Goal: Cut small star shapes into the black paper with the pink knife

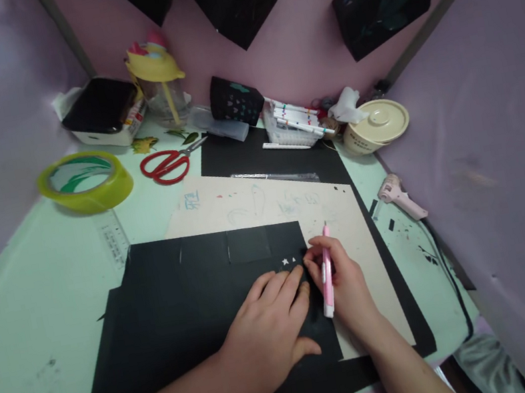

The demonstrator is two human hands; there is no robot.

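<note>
My left hand point(270, 330) lies flat with its fingers stretched out on black card point(175, 307), pressing near its right side. Just beyond the fingertips, small star-shaped cut-outs point(285, 261) show pale against the black. At the card's right edge, my right hand point(343, 284) holds a slim pink and white craft knife point(326, 277), its narrow tip pointing away from me. The thumb and fingertips of that hand are pinched close to the card's edge; whether they also grip the card is unclear. Beneath lies a cream sheet point(352, 242) with faint drawn marks.
Red-handled scissors point(168, 165), yellow tape point(87, 183) and a clear ruler point(112, 240) lie to the left. Behind are a drinking bottle point(165, 91) and a basket of markers point(293, 123). A lidded bowl point(377, 125) and corded pink glue gun point(401, 197) are right.
</note>
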